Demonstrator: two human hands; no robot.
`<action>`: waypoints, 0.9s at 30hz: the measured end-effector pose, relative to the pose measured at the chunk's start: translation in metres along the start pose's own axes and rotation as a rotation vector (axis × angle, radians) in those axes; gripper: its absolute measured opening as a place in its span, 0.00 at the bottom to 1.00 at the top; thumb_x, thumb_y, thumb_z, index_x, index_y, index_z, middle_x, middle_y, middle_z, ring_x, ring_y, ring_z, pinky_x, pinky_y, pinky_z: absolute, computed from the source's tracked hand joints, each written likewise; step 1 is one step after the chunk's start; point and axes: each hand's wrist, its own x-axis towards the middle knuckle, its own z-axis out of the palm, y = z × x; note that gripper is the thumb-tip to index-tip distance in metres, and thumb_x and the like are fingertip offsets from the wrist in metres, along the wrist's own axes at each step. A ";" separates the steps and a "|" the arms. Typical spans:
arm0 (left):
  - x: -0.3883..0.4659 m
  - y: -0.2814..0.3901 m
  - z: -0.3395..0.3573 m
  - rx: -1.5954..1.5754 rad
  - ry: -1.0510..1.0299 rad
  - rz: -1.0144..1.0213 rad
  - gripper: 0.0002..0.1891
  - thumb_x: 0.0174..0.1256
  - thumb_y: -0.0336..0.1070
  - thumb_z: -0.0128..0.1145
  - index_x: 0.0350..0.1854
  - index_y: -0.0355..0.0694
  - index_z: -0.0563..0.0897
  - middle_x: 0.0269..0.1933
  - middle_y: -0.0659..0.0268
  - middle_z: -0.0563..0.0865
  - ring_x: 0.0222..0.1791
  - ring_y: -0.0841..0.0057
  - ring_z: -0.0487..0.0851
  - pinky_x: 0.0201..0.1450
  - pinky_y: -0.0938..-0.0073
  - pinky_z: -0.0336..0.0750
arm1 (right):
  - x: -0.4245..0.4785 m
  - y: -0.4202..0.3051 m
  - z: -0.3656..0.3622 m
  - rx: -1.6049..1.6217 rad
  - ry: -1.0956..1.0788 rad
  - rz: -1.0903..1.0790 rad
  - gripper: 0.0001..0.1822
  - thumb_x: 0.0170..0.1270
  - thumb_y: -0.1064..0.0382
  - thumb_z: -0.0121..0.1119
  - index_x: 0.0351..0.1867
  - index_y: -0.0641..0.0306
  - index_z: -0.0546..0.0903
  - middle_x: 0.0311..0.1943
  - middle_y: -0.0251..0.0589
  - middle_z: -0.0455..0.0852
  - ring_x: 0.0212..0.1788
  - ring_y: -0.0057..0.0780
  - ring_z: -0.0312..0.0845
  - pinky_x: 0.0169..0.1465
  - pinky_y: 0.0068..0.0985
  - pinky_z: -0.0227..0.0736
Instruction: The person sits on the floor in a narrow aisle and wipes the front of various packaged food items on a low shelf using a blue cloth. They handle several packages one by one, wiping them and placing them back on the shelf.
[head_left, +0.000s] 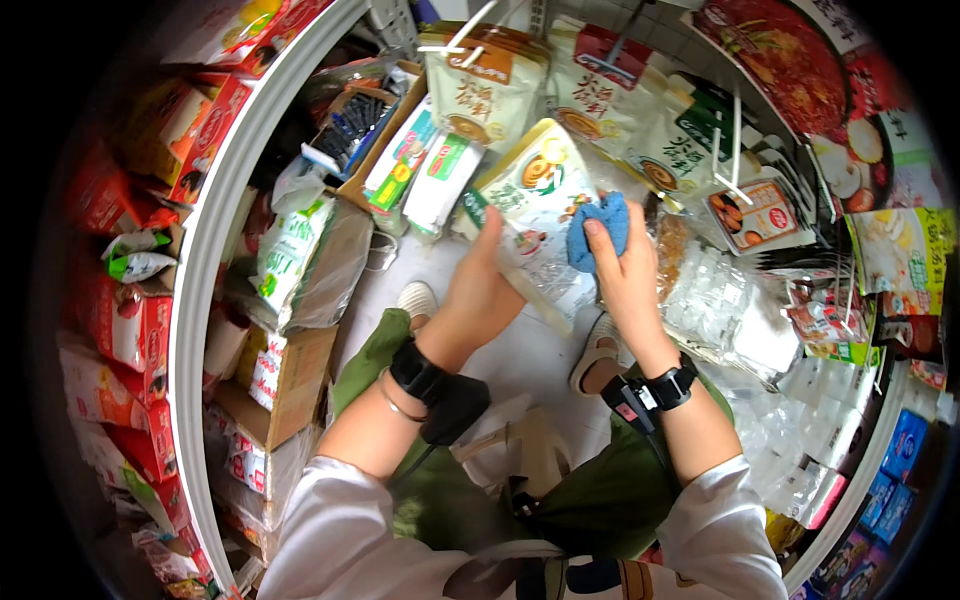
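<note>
My left hand (480, 296) grips one edge of a printed plastic food pouch (536, 191), its thumb lying over the dark green band. The pouch is tilted, with pictures of bowls on its front and a clear lower part. In my right hand (630, 259) is a crumpled blue cloth (598, 231), pressed against the pouch's other side. Right behind it hang similar pouches on metal hooks, one with an orange header (487, 82), one with a red header (600, 82) and one with a green header (679, 142).
On the left stand an open carton (300, 382) of packets and a plastic-wrapped green-and-white pack (296, 255). A box of dark pens or similar sticks (360, 131) lies farther back. Clear-wrapped goods (720, 300) are stacked on the right. A white shelf edge (191, 300) curves along the left.
</note>
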 end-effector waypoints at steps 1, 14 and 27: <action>0.000 0.002 -0.001 0.011 -0.016 0.000 0.29 0.72 0.56 0.33 0.65 0.39 0.62 0.63 0.60 0.70 0.63 0.67 0.68 0.66 0.62 0.60 | 0.001 -0.001 -0.001 0.033 0.006 0.023 0.21 0.63 0.52 0.55 0.50 0.63 0.71 0.38 0.54 0.81 0.42 0.50 0.78 0.45 0.35 0.72; 0.004 0.008 0.001 0.156 0.201 0.217 0.29 0.72 0.57 0.33 0.64 0.38 0.64 0.61 0.61 0.72 0.61 0.66 0.70 0.64 0.61 0.61 | 0.017 0.024 -0.033 -0.181 -0.010 -0.108 0.21 0.53 0.62 0.55 0.51 0.64 0.72 0.43 0.51 0.80 0.44 0.48 0.77 0.47 0.35 0.72; 0.008 -0.028 -0.013 0.710 0.311 0.080 0.37 0.70 0.63 0.32 0.60 0.29 0.67 0.53 0.59 0.75 0.48 0.78 0.73 0.49 0.79 0.67 | -0.019 -0.011 0.014 -0.582 -0.179 -0.373 0.39 0.37 0.58 0.72 0.56 0.62 0.70 0.32 0.41 0.73 0.36 0.38 0.73 0.37 0.32 0.72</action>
